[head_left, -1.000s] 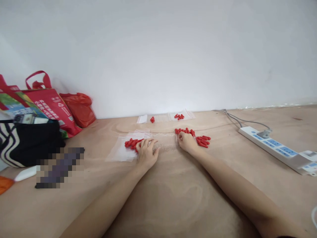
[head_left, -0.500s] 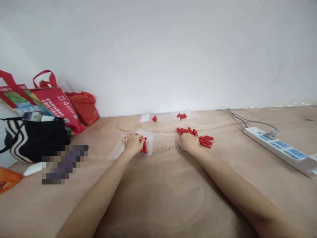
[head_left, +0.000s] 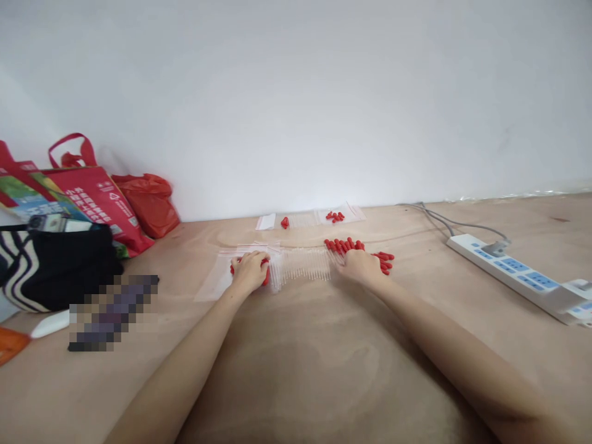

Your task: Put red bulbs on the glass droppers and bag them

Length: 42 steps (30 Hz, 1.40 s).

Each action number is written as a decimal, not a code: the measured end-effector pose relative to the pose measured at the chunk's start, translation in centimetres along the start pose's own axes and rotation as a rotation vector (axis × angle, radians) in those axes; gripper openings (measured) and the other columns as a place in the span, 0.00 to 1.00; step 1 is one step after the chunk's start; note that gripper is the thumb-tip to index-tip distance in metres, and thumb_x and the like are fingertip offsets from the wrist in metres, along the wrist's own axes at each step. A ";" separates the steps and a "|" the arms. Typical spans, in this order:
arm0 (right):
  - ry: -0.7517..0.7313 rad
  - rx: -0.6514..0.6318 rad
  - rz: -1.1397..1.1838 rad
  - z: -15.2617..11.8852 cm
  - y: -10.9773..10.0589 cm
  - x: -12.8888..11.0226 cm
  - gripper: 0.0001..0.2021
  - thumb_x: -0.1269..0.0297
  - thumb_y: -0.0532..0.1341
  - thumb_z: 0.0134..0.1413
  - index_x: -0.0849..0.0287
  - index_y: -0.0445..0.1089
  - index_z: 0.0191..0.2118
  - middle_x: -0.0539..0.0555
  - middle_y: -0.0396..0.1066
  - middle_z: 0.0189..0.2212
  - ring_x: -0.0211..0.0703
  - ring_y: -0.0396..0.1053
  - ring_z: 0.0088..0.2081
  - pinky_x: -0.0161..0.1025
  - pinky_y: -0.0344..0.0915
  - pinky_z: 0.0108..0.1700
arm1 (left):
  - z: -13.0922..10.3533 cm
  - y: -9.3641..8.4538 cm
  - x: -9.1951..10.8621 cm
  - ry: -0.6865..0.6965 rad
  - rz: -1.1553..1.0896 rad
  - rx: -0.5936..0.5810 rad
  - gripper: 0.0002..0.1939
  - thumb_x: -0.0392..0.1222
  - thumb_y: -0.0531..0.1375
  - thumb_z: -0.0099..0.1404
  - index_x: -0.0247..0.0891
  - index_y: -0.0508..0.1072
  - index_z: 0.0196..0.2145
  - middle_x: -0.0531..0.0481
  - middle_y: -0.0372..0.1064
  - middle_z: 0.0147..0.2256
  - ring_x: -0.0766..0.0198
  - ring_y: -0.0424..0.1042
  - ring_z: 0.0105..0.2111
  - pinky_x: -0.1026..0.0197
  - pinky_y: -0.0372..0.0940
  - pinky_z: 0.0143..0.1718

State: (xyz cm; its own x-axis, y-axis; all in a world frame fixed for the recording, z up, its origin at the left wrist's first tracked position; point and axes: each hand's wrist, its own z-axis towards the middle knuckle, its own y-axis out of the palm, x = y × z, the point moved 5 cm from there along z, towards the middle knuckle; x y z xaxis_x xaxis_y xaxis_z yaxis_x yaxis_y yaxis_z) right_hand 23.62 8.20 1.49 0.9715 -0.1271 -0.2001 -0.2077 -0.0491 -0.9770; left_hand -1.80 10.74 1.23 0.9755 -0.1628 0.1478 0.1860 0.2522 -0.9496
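"Red pieces (head_left: 266,279) are showing under the left hand (head_left: 250,271), aren't they?"

"Yes, and that hand is resting at nine o'clock from the row of clear slender sticks (head_left: 305,264). Its fingers are curling down over the pieces, spread a little apart."

"Is it gripping any?"

"I cannot tell; the knuckles are hiding the contact. A clear plastic bag (head_left: 213,280) is lying flat just beside it, also towards nine o'clock."

"And the right hand (head_left: 363,268)?"

"It is bending in at three o'clock, with its fingertips reaching the end of the row. They are looking drawn together, but whether they are closing on a stick I cannot tell. A red pile (head_left: 345,245) is lying just beyond that hand, and a red fan (head_left: 386,259) is spreading out at its three o'clock."

"What is sitting at twelve o'clock?"

"A small red cluster (head_left: 285,222), a fainter clear row (head_left: 303,220) and a red scatter (head_left: 335,217) are lying near the wall (head_left: 296,111)."

"Farther out?"

"A white power strip (head_left: 513,268) is stretching along three o'clock. A red plastic bag (head_left: 150,206) is slumping at ten, and a black striped bag (head_left: 69,265) is resting at nine."
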 end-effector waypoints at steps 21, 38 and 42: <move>-0.697 0.532 0.325 -3.7 3.0 0.6 0.09 0.74 0.48 0.53 0.60 0.63 0.33 0.55 0.67 0.30 0.42 0.62 0.33 0.40 0.54 0.38 | -4.7 -0.3 7.9 0.525 -0.529 0.183 0.14 0.28 0.50 0.55 0.37 0.67 0.37 0.47 0.66 0.36 0.62 0.66 0.38 0.60 0.62 0.41; -0.783 0.414 0.392 -4.2 3.1 -0.2 0.07 0.71 0.47 0.56 0.59 0.60 0.37 0.54 0.67 0.34 0.41 0.63 0.36 0.40 0.56 0.40 | -5.4 0.5 8.1 0.370 -0.363 0.115 0.05 0.38 0.52 0.62 0.39 0.67 0.33 0.52 0.71 0.34 0.60 0.66 0.37 0.52 0.50 0.44; -0.809 0.399 0.377 -4.2 3.2 -0.3 0.07 0.71 0.47 0.57 0.59 0.60 0.37 0.53 0.67 0.33 0.40 0.63 0.35 0.40 0.55 0.40 | -5.4 0.6 8.2 0.389 -0.381 0.101 0.05 0.38 0.51 0.63 0.40 0.66 0.34 0.53 0.71 0.34 0.62 0.67 0.37 0.50 0.44 0.48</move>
State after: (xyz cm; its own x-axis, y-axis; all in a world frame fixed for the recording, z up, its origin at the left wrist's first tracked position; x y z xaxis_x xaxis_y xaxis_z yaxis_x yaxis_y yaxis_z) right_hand 22.17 3.87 -1.30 0.6652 0.6596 -0.3499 -0.6117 0.2127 -0.7619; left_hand 5.64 4.38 0.33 0.7253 -0.5960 0.3445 0.5464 0.1941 -0.8147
